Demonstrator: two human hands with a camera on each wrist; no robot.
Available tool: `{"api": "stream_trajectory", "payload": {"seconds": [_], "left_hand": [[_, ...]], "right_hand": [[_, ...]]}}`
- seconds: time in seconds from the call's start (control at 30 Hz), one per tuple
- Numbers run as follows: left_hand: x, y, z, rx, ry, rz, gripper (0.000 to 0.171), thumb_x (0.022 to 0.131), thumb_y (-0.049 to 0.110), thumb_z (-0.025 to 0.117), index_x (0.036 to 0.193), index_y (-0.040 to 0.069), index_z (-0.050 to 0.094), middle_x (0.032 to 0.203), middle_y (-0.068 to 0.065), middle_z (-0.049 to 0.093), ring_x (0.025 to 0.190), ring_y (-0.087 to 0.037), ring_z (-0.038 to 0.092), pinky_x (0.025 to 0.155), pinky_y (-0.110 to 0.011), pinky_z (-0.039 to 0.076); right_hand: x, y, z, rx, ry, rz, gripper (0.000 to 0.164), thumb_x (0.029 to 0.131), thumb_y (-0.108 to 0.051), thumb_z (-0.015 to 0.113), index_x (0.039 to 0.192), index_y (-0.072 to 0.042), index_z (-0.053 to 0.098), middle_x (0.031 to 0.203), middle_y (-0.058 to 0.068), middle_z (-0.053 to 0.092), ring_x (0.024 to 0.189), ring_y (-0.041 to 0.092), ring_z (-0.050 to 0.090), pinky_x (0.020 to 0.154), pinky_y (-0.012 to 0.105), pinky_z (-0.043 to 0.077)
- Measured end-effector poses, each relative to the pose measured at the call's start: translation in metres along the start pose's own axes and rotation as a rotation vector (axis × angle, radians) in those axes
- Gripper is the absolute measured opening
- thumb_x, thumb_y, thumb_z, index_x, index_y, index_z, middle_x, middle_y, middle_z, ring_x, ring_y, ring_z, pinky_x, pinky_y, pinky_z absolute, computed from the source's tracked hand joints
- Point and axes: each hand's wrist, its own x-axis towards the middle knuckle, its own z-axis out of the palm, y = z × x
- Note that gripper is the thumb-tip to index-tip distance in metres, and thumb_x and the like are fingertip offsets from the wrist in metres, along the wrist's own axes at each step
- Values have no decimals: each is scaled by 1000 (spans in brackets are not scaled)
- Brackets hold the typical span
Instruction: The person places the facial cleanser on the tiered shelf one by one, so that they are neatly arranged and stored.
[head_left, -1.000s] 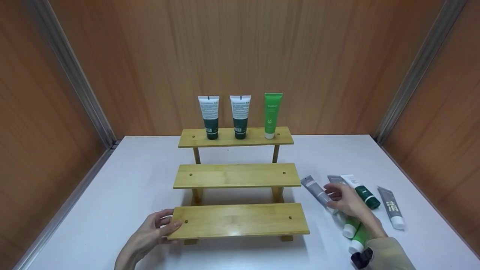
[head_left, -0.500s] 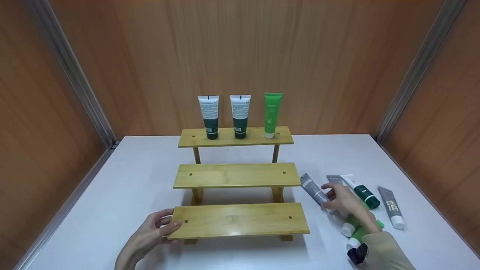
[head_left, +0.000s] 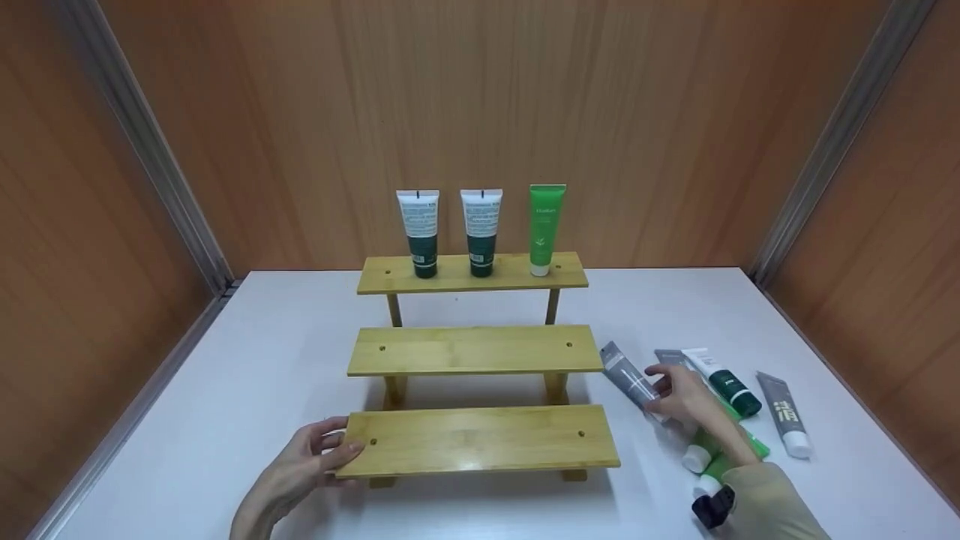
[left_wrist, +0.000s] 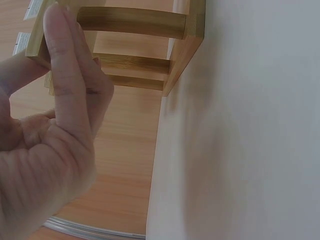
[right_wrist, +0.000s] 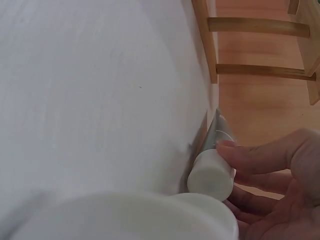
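My left hand (head_left: pixel 304 465) holds the left end of the lowest board of a three-tier wooden display stand (head_left: pixel 480 442), thumb on top and fingers below, as the left wrist view shows. My right hand (head_left: pixel 686 397) pinches a grey tube (head_left: pixel 628 377) near its white cap (right_wrist: pixel 212 175), with the thumb on one side and fingers on the other. The tube lies slanted beside the stand's right side, its flat end pointing away. Part of its cap end is hidden by the fingers in the head view.
Two white-and-dark-green tubes (head_left: pixel 418 221) and a green tube (head_left: pixel 545 225) stand on the top board. Around my right hand lie green tubes (head_left: pixel 701 450), a white-and-green tube (head_left: pixel 731 386) and another grey tube (head_left: pixel 784 412). Wooden walls (head_left: pixel 480 112) enclose the white table (head_left: pixel 180 420).
My right hand has shifted slightly left and down, and the grey tube has turned a little and moved slightly with it. My left hand stays on the lowest board.
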Motion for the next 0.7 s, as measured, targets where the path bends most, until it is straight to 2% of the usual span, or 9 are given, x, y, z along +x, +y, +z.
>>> {"api": "stream_trajectory", "payload": {"seconds": [0.27, 0.47, 0.7], "left_hand": [[-1, 0, 0, 6, 0, 9, 80, 99, 27, 66, 151, -15, 23, 117, -6, 66, 96, -12, 67, 83, -34, 60], [-1, 0, 0, -7, -27, 45, 76, 100, 25, 64, 150, -15, 24, 117, -6, 66, 99, -14, 67, 84, -37, 61], [0, -1, -1, -20, -29, 47, 75, 100, 25, 65, 149, -15, 25, 115, -4, 66, 97, -13, 68, 81, -34, 62]], "right_hand": [[-4, -1, -2, 12, 59, -51, 63, 84, -3, 73, 140, 10, 48, 119, 29, 62, 106, 35, 62, 87, 45, 55], [-7, -3, -4, 50, 83, -88, 61, 85, 1, 69, 141, 11, 46, 123, 31, 59, 110, 38, 60, 94, 51, 52], [-7, -10, -6, 144, 94, -67, 62, 90, 5, 62, 147, 11, 37, 132, 33, 53, 117, 42, 55, 103, 57, 47]]}}
